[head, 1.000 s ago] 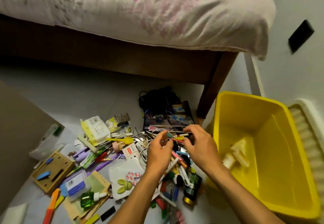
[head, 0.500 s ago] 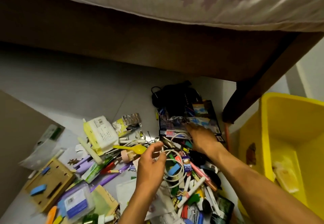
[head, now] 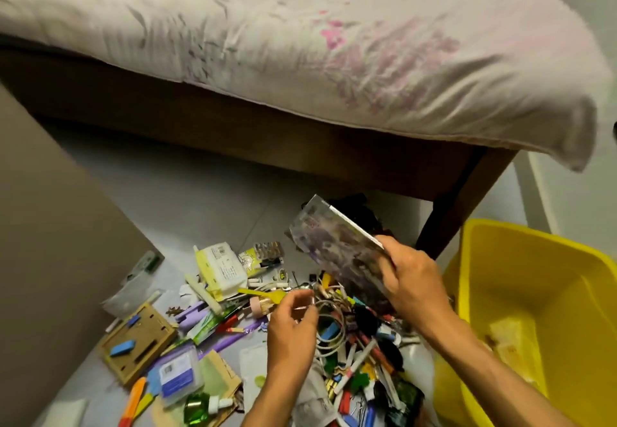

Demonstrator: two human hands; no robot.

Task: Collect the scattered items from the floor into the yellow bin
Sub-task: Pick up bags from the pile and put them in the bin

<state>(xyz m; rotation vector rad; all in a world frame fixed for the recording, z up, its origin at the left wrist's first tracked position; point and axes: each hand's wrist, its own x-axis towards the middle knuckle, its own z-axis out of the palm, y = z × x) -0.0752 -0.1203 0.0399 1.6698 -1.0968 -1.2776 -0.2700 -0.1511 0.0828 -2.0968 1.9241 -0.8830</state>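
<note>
Your right hand point(head: 412, 284) grips a flat, glossy printed packet point(head: 334, 246) by its near right corner, holding it tilted above the far side of the clutter pile; the print on it is blurred. Your left hand point(head: 292, 324) hovers over the middle of the pile with its fingers curled, thumb and fingertips pinching a small pinkish object point(head: 309, 303) too small to identify. Just beside that hand lies a coiled white cable point(head: 330, 334), and to its left a yellow plastic spoon point(head: 262, 294). Further left on the floor point(head: 187, 212) sit a white wipes pack point(head: 222, 269), a wooden tray point(head: 137, 343) with a blue piece on it, and a green glass bottle point(head: 197, 411) nearest you. The yellow bin point(head: 534, 293) stands at the right, just beside the pile, with a few pale items on its bottom. A bed point(head: 300, 59) with a flowered sheet spans the far side.
</note>
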